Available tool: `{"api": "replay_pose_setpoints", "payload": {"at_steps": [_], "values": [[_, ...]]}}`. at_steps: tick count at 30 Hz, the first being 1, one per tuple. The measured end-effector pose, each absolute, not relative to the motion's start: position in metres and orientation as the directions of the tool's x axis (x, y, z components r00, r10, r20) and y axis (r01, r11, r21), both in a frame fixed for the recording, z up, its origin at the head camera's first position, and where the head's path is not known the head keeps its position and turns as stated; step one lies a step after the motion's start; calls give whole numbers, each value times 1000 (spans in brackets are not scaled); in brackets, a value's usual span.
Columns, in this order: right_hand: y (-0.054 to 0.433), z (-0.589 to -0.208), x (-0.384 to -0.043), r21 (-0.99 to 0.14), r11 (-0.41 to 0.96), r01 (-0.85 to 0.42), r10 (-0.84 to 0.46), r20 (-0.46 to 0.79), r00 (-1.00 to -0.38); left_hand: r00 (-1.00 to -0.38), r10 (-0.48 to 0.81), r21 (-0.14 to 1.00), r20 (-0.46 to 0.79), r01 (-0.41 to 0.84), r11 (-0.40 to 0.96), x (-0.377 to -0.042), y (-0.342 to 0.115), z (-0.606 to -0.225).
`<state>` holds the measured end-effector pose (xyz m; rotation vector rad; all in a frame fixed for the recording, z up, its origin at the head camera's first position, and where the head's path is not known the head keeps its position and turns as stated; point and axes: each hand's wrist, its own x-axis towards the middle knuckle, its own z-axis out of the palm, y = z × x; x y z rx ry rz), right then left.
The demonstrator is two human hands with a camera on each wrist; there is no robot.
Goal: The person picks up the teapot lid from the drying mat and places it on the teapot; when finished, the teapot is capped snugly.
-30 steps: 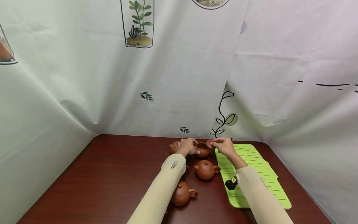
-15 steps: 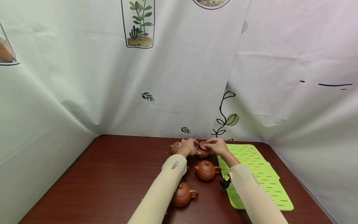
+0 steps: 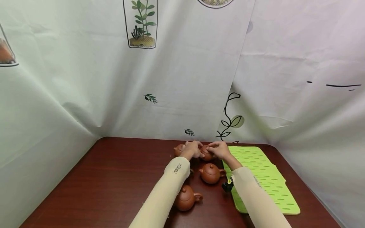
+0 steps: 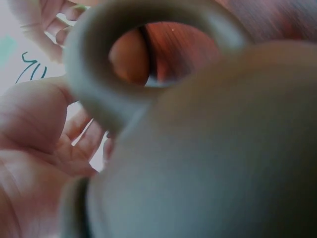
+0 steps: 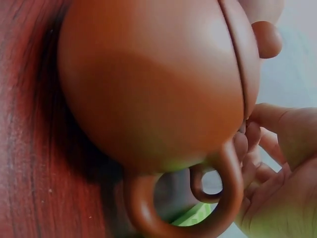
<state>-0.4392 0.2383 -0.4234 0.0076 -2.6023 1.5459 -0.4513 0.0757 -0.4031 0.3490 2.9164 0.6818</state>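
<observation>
My left hand point(image 3: 192, 149) holds the side of a brown clay teapot point(image 3: 206, 156) near the back of the table, its thumb against the body. With bent fingers my right hand point(image 3: 220, 150) pinches the teapot's lid point(image 3: 204, 148), which sits over the opening. In the left wrist view, another teapot's handle point(image 4: 89, 64) and body cover part of the left hand point(image 4: 29, 129). A near teapot point(image 5: 153, 89) fills much of the right wrist view, with the right hand point(image 5: 292, 153) behind it; the fingertips' contact with the lid is hidden there.
Lidded teapots stand close by: one in front point(image 3: 211, 174), one nearer me point(image 3: 186, 199), one partly behind the left hand point(image 3: 178, 150). A handle point(image 3: 191, 172) shows beside the left sleeve. At right lies a green slotted mat point(image 3: 268, 180); a white curtain point(image 3: 182, 79) hangs behind.
My right hand has moved left with the lid, from beside the teapot onto its opening, which was uncovered before. The left hand has stayed at the teapot's side.
</observation>
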Motion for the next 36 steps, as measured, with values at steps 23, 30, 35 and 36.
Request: {"api": "replay_pose_setpoints", "payload": {"at_steps": [23, 30, 35, 36], "values": [[244, -427, -426, -903, 427, -50, 46, 77, -996, -984, 178, 524, -15, 143, 840, -460, -5, -391], [250, -430, -422, -908, 414, -60, 49, 88, -995, -990, 136, 550, 21, 125, 826, -459, -13, -398], [253, -432, -419, -906, 422, -41, 67, 76, -995, -993, 114, 610, 40, 114, 784, -460, -15, -408], [254, -433, -419, -904, 425, -38, 68, 74, -995, -993, 109, 622, 40, 111, 775, -460, -16, -410]]}}
